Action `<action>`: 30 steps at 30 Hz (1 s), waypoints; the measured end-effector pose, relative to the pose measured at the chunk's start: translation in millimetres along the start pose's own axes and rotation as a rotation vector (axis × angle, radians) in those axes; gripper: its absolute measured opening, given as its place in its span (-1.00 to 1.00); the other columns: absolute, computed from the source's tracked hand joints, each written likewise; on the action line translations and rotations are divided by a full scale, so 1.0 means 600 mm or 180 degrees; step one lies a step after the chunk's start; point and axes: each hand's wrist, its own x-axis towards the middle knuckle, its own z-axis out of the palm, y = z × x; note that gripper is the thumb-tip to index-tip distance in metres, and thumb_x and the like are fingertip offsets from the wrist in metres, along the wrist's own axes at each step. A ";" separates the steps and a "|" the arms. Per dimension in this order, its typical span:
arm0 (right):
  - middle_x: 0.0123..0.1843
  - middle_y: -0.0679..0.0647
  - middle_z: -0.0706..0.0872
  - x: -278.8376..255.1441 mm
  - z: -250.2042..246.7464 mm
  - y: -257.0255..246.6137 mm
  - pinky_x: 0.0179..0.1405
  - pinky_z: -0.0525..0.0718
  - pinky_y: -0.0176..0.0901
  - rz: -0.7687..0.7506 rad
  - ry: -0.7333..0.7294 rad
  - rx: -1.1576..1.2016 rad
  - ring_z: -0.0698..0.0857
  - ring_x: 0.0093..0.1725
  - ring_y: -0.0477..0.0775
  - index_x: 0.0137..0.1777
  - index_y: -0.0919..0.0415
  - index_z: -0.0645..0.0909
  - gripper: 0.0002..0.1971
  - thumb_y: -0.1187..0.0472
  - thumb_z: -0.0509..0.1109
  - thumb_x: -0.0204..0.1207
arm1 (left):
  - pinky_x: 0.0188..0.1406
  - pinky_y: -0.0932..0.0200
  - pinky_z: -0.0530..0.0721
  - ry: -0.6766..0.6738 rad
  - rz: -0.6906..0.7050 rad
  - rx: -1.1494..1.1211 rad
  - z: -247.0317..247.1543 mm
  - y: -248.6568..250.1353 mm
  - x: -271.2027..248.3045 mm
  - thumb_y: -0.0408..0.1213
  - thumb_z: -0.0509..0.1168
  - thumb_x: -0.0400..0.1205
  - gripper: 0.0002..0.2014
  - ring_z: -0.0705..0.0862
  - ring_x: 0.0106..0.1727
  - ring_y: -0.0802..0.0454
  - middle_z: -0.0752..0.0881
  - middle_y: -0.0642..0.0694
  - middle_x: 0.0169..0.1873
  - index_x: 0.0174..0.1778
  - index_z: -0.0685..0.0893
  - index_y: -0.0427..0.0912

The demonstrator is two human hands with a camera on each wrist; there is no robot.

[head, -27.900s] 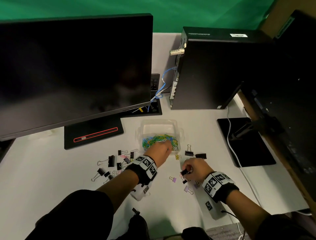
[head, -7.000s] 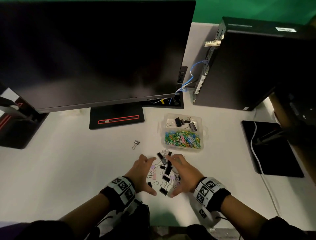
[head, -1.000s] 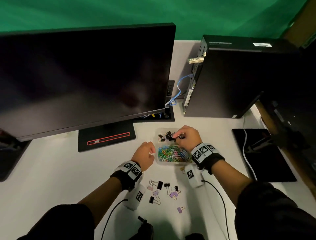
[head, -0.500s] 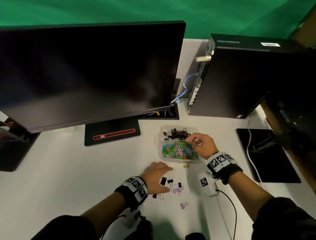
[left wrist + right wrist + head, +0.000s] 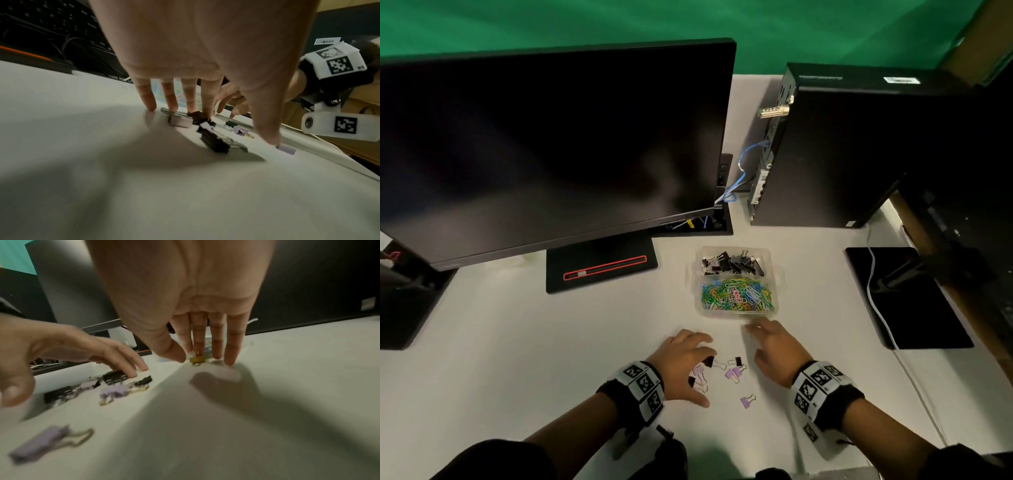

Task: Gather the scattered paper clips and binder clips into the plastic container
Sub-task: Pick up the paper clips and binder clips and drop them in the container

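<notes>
Both grips spread and empty, left hand [image 5: 681,363] and right hand [image 5: 774,349] reach the last few binder clips [image 5: 734,371] lying just short of the nearly filled plastic container [image 5: 777,274].

Bare worktop [image 5: 524,342] fills the lower left of the head view, open to a hand. Along the top, the monitor [image 5: 551,144] and computer tower [image 5: 859,154] wall off the far side. The plastic container [image 5: 736,281] stands at centre, open on top, with loose binder clips [image 5: 732,371] just below it. A black pad [image 5: 907,298] and white cable [image 5: 873,291] crowd the right.
</notes>
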 end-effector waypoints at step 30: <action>-0.27 -0.23 0.43 0.027 0.026 -0.037 -0.28 0.43 -0.38 0.0042 0.0068 0.0941 0.48 -0.32 -0.21 -0.41 -0.13 0.40 -0.68 0.29 0.46 0.18 | -0.13 0.16 0.46 0.0220 -0.0574 -0.0552 -0.010 0.027 0.034 -0.44 0.23 0.51 -0.78 0.58 -0.06 -0.18 0.43 -0.18 -0.04 0.08 0.56 -0.34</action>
